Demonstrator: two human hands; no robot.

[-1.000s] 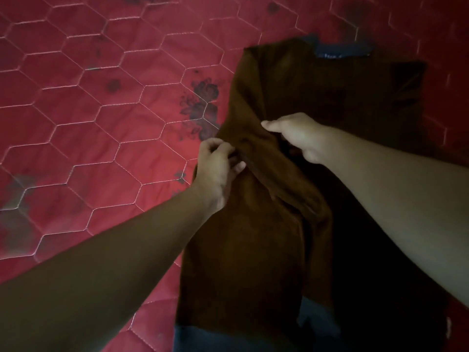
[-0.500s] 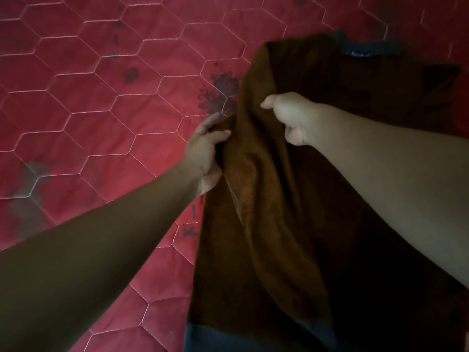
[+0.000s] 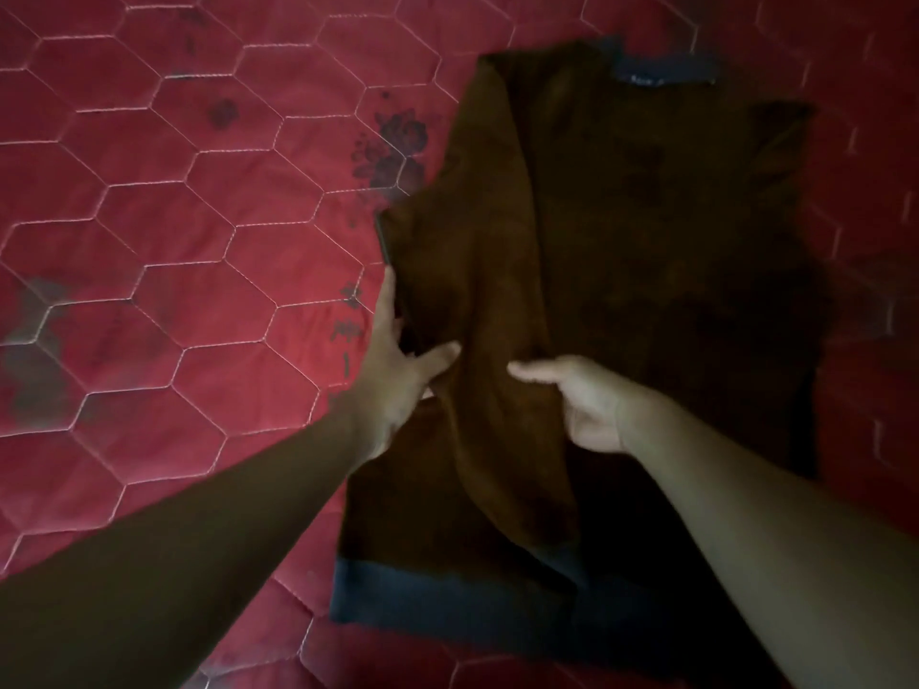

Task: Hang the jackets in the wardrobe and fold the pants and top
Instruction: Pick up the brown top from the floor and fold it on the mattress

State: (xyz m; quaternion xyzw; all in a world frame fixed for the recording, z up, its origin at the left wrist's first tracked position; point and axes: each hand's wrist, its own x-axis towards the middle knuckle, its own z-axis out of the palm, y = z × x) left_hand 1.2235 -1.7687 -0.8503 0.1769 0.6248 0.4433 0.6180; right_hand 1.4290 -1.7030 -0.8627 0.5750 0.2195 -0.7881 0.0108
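Note:
A brown top [image 3: 621,216] with a dark blue collar and hem band lies flat on the red bed cover, collar away from me. Its left side is folded inward in a long diagonal flap [image 3: 497,340] across the body. My left hand [image 3: 398,370] is at the top's left edge, thumb on the fabric and fingers along and under the edge. My right hand [image 3: 587,405] rests on the lower part of the flap, thumb pointing left and fingers curled into the cloth. The right sleeve [image 3: 776,136] lies spread out to the right.
The red quilted bed cover [image 3: 199,241], with a hexagon stitch pattern and dark flower prints, fills the view around the top. The light is dim, and the right half of the top is in deep shadow.
Both hands have slid down the folded flap toward me, from the shoulder area to the top's middle. The flap now lies flatter across the body.

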